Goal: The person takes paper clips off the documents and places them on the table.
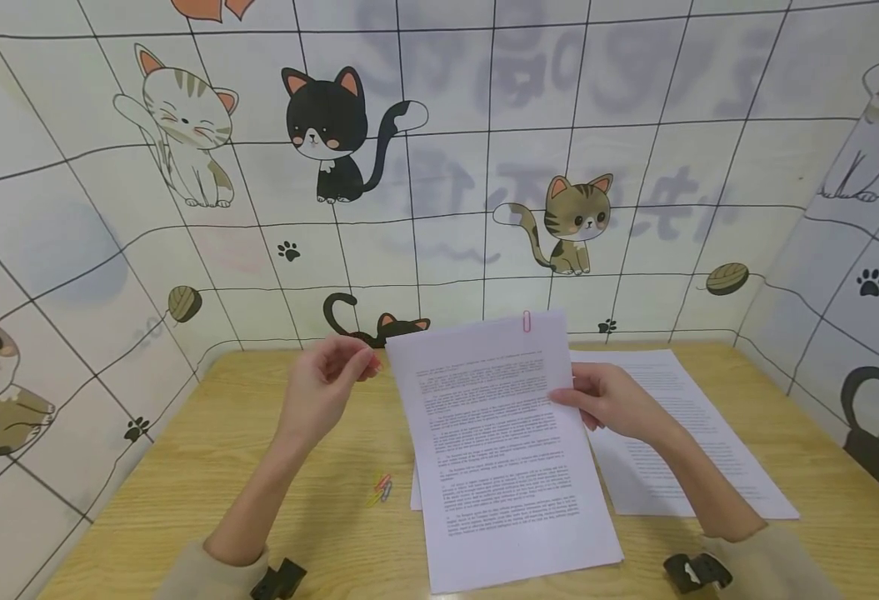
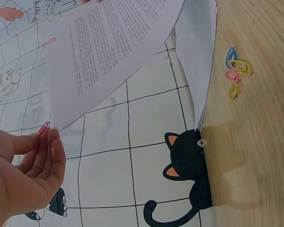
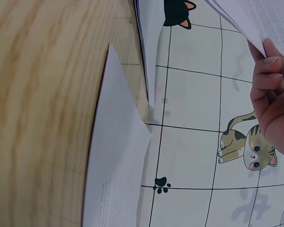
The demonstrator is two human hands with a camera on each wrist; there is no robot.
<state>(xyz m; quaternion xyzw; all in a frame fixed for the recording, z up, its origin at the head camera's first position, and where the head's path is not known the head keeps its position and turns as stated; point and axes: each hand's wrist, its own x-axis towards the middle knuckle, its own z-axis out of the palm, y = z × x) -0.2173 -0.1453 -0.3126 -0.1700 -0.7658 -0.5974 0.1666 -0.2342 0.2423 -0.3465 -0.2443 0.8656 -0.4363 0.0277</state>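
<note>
A printed paper document point(image 1: 499, 467) is raised at a tilt, with my right hand point(image 1: 611, 404) pinching its right edge between thumb and fingers. In the right wrist view, more than one sheet edge shows at that grip. A pink paper clip point(image 1: 526, 322) sits on the document's top edge, right of the middle. Just left of the top left corner, my left hand point(image 1: 325, 379) pinches another pink paper clip point(image 2: 42, 128) between thumb and fingertips. That second clip is close to the corner; whether it touches the paper I cannot tell.
Several loose coloured paper clips point(image 1: 382, 490) lie on the wooden table point(image 1: 214, 467) left of the document. Partly hidden behind the document is more paper point(image 1: 416, 492). Printed sheets point(image 1: 679, 454) lie at the right, under the right forearm. A cat-patterned cloth point(image 1: 454, 192) encloses the table's back and sides.
</note>
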